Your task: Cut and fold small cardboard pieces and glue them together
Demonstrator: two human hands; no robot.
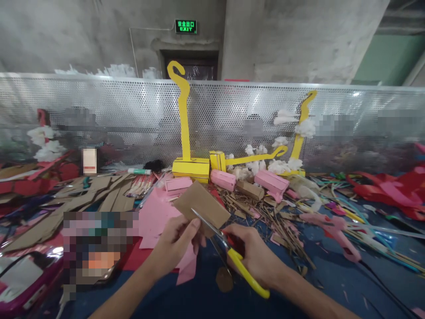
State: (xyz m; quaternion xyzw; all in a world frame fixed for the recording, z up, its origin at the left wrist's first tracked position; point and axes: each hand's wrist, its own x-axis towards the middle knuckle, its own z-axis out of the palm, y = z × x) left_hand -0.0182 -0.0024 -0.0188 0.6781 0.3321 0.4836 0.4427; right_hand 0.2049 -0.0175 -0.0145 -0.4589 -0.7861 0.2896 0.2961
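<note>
Between the fingers and thumb of my left hand [183,231] is a piece of brown cardboard [202,204], held tilted above the table. My right hand [250,250] grips a pair of scissors [239,263] with yellow and red handles. The scissors' blades are spread, one lying across the cardboard's face and the other below it. Beneath them, a small rounded cardboard piece [225,279] rests on the dark blue table. Pink paper [154,217] lies under and left of my left hand.
Yellow hooked cardboard shapes [183,119] stand before a perforated metal panel [133,106]. Pink boxes [271,182] and cardboard scraps [285,230] lie ahead. A pink glue gun [335,230] with a black cord sits at right. Cardboard strips [79,195] are piled at left.
</note>
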